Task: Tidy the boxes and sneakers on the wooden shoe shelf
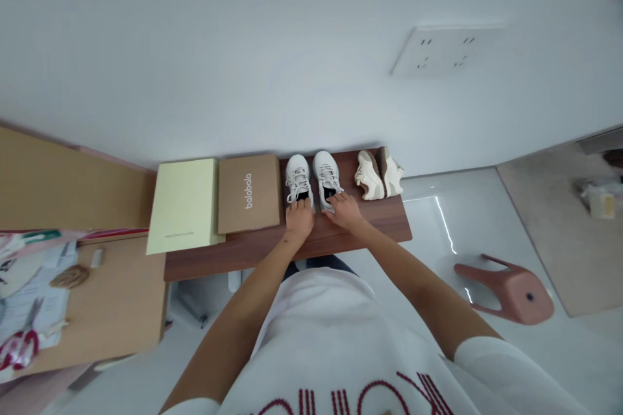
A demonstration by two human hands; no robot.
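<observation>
A pair of white lace-up sneakers stands on a dark wooden bench (272, 253) by the wall. My left hand (298, 219) is closed round the heel of the left sneaker (297, 177). My right hand (343, 211) grips the heel of the right sneaker (326, 174). Both arms reach forward from my white shirt. Fingertips are partly tucked behind the heels.
A brown shoebox (249, 193) and a pale yellow box (185, 205) lie on the bench to the left. A cream pair of shoes (378, 175) lies on its side to the right. A pink stool (511, 288) is tipped over on the floor; a light wooden desk (117, 298) stands left.
</observation>
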